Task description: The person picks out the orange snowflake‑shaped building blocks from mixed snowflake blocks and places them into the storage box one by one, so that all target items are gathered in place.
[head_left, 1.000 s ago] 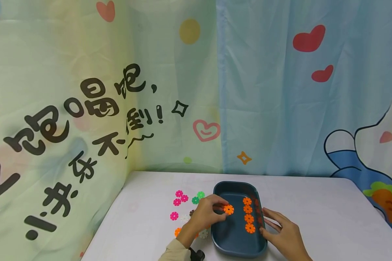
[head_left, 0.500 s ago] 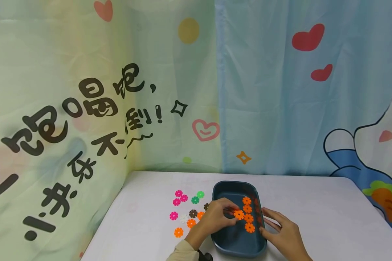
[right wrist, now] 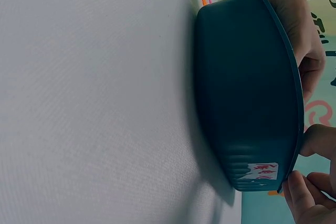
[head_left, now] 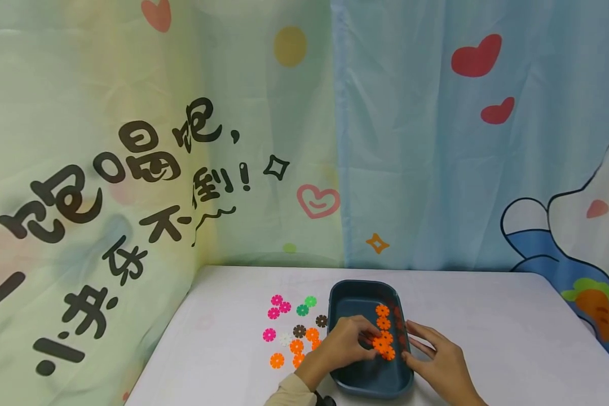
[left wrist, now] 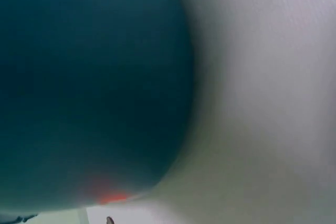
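My left hand (head_left: 352,340) reaches over the left side of the dark blue tray (head_left: 357,383). Its thumb and fingers pinch an orange notched plastic disc (head_left: 379,344) that overlaps a column of similar discs. In that column, an orange disc (head_left: 382,310) lies farthest back and another orange disc (head_left: 388,354) nearest. Against the tray's right rim, my right hand (head_left: 440,361) rests its thumb and fingertips, fingers fairly straight. The right wrist view shows those fingertips (right wrist: 299,184) touching the rim from outside. The left wrist view holds mostly the blurred tray wall (left wrist: 94,87).
Left of the tray, loose notched discs lie on the white table (head_left: 223,338): several pink discs (head_left: 269,335), two green discs (head_left: 302,310), brown discs (head_left: 299,331), a pale disc (head_left: 286,339) and several orange discs (head_left: 277,361). A printed curtain (head_left: 411,169) hangs behind.
My left hand has carried the orange disc rightward across the tray to the column of orange discs. The right hand stays at the tray's rim.
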Demonstrator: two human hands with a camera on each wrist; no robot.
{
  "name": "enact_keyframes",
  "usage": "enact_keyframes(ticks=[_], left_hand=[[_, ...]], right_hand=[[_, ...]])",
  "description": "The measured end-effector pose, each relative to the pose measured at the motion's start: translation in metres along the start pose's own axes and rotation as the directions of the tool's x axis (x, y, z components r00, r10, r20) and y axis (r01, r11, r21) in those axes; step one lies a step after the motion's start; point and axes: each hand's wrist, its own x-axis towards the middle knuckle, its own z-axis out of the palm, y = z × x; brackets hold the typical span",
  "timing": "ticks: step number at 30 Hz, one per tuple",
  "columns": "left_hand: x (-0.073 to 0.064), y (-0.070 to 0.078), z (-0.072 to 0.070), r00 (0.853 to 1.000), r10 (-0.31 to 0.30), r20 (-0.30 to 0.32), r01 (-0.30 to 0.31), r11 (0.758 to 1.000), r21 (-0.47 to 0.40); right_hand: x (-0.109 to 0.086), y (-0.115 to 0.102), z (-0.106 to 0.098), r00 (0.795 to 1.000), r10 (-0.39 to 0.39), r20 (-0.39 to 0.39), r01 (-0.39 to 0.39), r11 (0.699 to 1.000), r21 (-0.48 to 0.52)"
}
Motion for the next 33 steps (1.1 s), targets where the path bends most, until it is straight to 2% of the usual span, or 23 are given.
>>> enact_keyframes(ticks=[6,13,20,25,33], left_hand=[[0.001,0.004,0.006,0.999,0.014,0.042,-0.018,0.995,0.096],[0.002,0.005,0.012,0.994,0.013,0.112,-0.034,0.982,0.187],[0.004,0.002,0.021,0.987,0.011,0.158,-0.046,0.974,0.223],[0.005,0.003,0.026,0.98,-0.003,0.2,-0.056,0.956,0.289],[0.007,0.004,0.03,0.967,-0.01,0.256,-0.079,0.939,0.336]], right_hand=[[-0.001,0.001,0.0,1.0,-0.011,0.002,0.011,1.0,0.0],[0.0,0.0,0.0,1.0,0.021,0.003,-0.021,1.0,-0.002],[-0.001,-0.001,0.0,1.0,0.024,0.002,-0.024,1.0,0.006],[-0.001,0.001,0.0,1.0,0.006,-0.003,-0.005,1.0,0.013],[-0.002,0.002,-0.001,1.0,-0.012,-0.006,0.012,1.0,0.018]])
